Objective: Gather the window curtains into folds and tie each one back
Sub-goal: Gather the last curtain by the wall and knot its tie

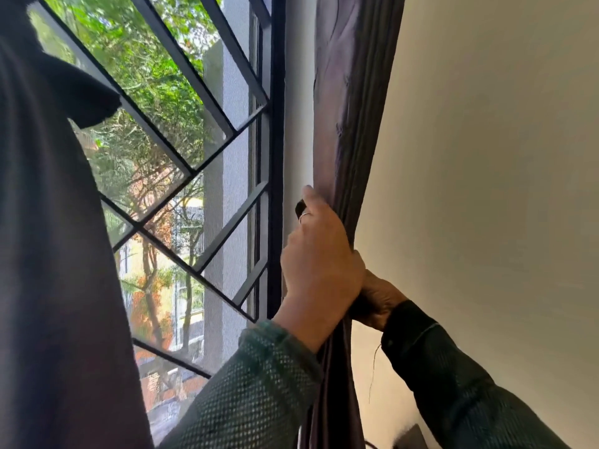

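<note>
The right-hand curtain (pixel 350 102), running down the centre right of the frame, is already bunched into tight pleats against the pale wall (pixel 486 157). The left hand (pixel 319 264) wraps round the bundle from the window side, fingers curled into the folds, a ring showing on one of them. The right hand (pixel 377 298) sits just behind and below it, grasping the same bundle from the wall side; its fingers are mostly hidden, so I can't say whether it holds a tie as well. No tie-back is visible, so by my reckoning the gathering here is done and the tying is not.

Down the left of the frame hangs another dark curtain (pixel 58 254), loose and broad, which looks to be still waiting its turn.

Between the two, the window (pixel 194 157) has dark diagonal bars (pixel 168 254), with green trees and buildings beyond. A loose thread (pixel 372 374) dangles from the right cuff.
</note>
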`<move>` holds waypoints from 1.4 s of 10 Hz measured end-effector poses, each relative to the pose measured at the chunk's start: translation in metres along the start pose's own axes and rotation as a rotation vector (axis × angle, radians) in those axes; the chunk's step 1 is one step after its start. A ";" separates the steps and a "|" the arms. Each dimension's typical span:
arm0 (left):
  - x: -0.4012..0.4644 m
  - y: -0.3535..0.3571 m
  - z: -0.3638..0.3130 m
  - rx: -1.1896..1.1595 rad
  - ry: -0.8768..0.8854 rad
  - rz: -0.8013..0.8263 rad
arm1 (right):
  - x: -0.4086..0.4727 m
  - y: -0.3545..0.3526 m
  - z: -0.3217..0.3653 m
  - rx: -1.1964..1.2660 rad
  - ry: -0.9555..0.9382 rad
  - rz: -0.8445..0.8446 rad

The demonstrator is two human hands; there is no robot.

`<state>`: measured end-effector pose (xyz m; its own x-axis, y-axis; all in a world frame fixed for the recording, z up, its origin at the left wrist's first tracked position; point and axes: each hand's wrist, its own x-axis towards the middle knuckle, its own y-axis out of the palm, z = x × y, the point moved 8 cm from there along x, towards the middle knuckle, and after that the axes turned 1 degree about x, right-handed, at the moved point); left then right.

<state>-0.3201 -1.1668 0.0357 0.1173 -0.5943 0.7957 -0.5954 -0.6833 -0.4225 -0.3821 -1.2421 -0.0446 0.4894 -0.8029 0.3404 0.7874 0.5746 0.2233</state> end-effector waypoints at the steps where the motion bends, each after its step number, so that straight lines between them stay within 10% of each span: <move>1: -0.006 0.008 -0.002 0.043 0.030 0.033 | -0.003 0.008 0.014 0.020 -0.049 -0.034; 4: -0.005 -0.006 0.009 -0.279 0.091 0.068 | 0.023 0.007 0.053 0.095 -0.139 0.012; 7: 0.019 -0.026 0.005 -0.029 -0.081 -0.004 | 0.029 0.024 0.055 0.028 -0.213 -0.017; 14: 0.030 0.020 0.034 -1.054 -0.327 0.340 | 0.031 -0.003 0.061 0.131 -0.159 -0.055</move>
<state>-0.3018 -1.2129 0.0361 -0.0681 -0.8666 0.4944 -0.9856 0.1353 0.1015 -0.3919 -1.2594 0.0210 0.3737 -0.8044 0.4618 0.7508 0.5547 0.3587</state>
